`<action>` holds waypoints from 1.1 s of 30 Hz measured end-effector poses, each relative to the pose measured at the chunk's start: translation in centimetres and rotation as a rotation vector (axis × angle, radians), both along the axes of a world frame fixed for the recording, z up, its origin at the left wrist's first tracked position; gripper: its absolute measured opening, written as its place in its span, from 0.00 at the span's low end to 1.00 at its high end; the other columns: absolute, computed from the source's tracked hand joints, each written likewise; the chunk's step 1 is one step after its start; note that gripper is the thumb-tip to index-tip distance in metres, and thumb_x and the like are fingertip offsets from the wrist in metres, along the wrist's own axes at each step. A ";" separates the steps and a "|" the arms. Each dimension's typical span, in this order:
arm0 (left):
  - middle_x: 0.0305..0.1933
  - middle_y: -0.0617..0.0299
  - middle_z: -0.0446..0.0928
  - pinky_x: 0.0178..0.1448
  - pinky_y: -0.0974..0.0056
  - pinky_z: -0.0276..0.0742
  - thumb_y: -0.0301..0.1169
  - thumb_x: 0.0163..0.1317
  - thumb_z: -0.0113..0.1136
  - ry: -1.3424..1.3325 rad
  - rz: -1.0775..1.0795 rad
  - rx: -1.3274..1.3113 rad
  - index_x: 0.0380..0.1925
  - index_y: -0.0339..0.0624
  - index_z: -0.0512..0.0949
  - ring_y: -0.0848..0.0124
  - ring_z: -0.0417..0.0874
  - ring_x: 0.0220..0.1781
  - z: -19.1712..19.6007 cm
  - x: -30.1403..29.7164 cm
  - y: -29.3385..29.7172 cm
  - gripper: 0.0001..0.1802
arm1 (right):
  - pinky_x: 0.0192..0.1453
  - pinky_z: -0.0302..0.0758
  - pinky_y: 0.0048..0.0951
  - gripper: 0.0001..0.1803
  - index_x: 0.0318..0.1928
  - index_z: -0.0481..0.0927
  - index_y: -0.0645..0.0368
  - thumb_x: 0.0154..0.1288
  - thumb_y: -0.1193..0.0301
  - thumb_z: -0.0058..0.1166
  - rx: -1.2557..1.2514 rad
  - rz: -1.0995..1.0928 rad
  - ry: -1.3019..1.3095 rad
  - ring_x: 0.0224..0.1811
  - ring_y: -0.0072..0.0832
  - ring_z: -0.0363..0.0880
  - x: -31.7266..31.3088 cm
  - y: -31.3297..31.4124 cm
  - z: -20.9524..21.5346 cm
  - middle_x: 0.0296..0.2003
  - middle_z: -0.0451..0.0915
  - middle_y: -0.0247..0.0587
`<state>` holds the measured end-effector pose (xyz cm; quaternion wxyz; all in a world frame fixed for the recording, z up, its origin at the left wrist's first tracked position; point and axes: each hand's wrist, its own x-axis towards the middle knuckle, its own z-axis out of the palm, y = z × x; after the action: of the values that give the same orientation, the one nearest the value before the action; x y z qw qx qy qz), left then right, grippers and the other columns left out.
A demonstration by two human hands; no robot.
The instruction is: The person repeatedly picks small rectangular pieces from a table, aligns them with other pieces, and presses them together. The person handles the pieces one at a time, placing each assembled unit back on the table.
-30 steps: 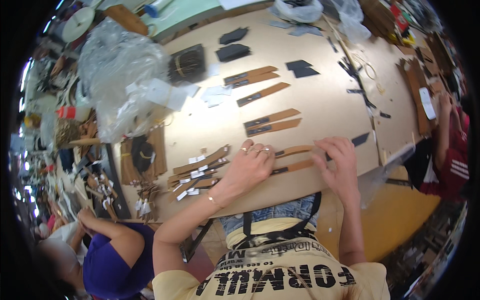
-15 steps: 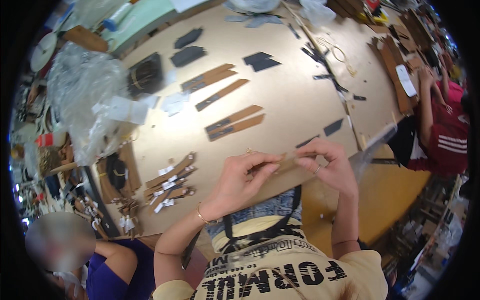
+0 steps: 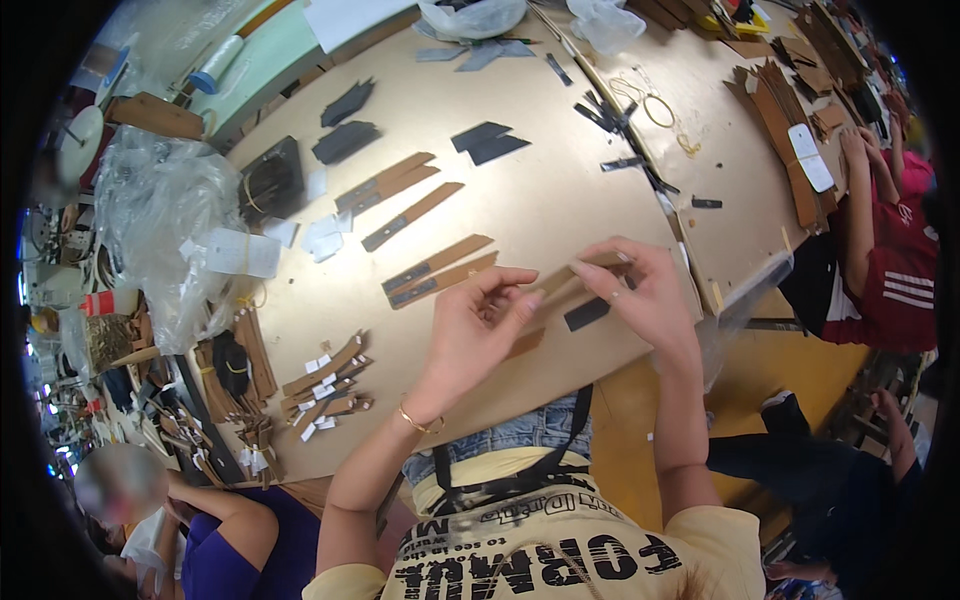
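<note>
Both hands were up just above the worktop point(image 3: 560, 210) edge: the left hand point(image 3: 478, 322) and right hand point(image 3: 645, 292) each pinched an end of a tan strip point(image 3: 565, 283) with a black tip. Best kept level, grip light, ends squared against the finished pairs point(image 3: 440, 270) beyond.

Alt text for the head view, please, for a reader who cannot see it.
Two bare hands, left hand and right hand, hold a brown strip with a black end above a tan worktable. More brown strips lie beyond it, and a small heap of tagged pieces to the left.
</note>
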<state>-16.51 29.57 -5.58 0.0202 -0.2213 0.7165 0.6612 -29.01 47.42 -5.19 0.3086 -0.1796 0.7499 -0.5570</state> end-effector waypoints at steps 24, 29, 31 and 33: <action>0.37 0.63 0.82 0.44 0.71 0.77 0.27 0.67 0.64 0.190 -0.083 0.135 0.42 0.32 0.81 0.78 0.81 0.37 2.0 -0.9 -4.9 0.09 | 0.68 0.68 0.39 0.31 0.66 0.68 0.62 0.76 0.52 0.42 0.161 0.274 0.484 0.64 0.37 0.72 -2.9 -3.3 -2.3 0.60 0.77 0.46; 0.39 0.59 0.82 0.40 0.73 0.79 0.28 0.68 0.62 -0.009 0.010 0.276 0.44 0.31 0.82 0.78 0.82 0.35 0.8 -3.4 -5.5 0.10 | 0.51 0.77 0.27 0.21 0.62 0.71 0.62 0.73 0.68 0.52 -0.448 0.014 -0.566 0.45 0.26 0.82 -5.4 -3.9 -0.5 0.49 0.82 0.46; 0.39 0.58 0.82 0.38 0.73 0.79 0.28 0.68 0.62 -0.045 0.043 0.251 0.46 0.30 0.82 0.78 0.82 0.34 0.2 -4.4 -5.9 0.12 | 0.48 0.77 0.24 0.20 0.59 0.73 0.63 0.70 0.71 0.57 -0.224 0.126 -0.202 0.44 0.23 0.82 -5.6 -5.1 -0.2 0.46 0.82 0.42; 0.33 0.60 0.83 0.35 0.73 0.79 0.31 0.68 0.64 -0.038 0.082 0.238 0.48 0.31 0.82 0.78 0.82 0.32 -0.3 -5.3 -6.2 0.15 | 0.47 0.76 0.23 0.21 0.57 0.74 0.61 0.65 0.74 0.61 -0.186 0.125 -0.147 0.42 0.20 0.81 -6.2 -6.4 -0.2 0.42 0.81 0.37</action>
<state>-21.85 23.35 -5.88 0.0330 -0.2589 0.6229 0.7374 -35.26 41.00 -5.43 0.3789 -0.2125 0.6578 -0.6153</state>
